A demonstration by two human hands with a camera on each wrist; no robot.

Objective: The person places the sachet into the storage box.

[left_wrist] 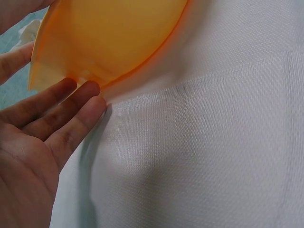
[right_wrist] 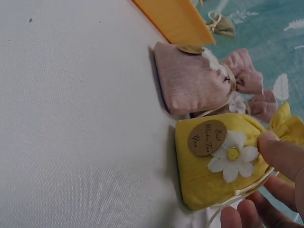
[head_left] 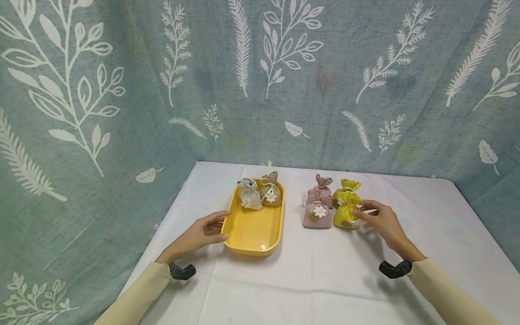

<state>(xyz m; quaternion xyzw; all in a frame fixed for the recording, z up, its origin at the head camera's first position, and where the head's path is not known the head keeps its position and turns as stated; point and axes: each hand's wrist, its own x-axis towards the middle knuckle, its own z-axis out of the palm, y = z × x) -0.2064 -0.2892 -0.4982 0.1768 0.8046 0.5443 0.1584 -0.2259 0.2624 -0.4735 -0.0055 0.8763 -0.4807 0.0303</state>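
Observation:
My left hand (head_left: 204,232) is at the left side of a yellow tray (head_left: 253,230), its fingertips touching the outer wall; the left wrist view shows those fingers (left_wrist: 71,116) fairly straight under the tray's side. A pale grey pouch (head_left: 250,197) and a brown pouch (head_left: 271,194) stand at the tray's far end. On the right, my right hand (head_left: 382,221) pinches the front yellow drawstring pouch (right_wrist: 213,156) near its tied neck. That pouch carries a white flower and a round brown tag, and its base sits at the cloth. Behind it stands another yellow pouch (head_left: 339,193).
Left of the yellow pouches are two pink pouches, the front one (head_left: 318,214) partly covering the back one (head_left: 323,181). A white cloth (head_left: 300,280) covers the table. Leaf-patterned blue-green curtains (head_left: 252,113) rise along its back and sides.

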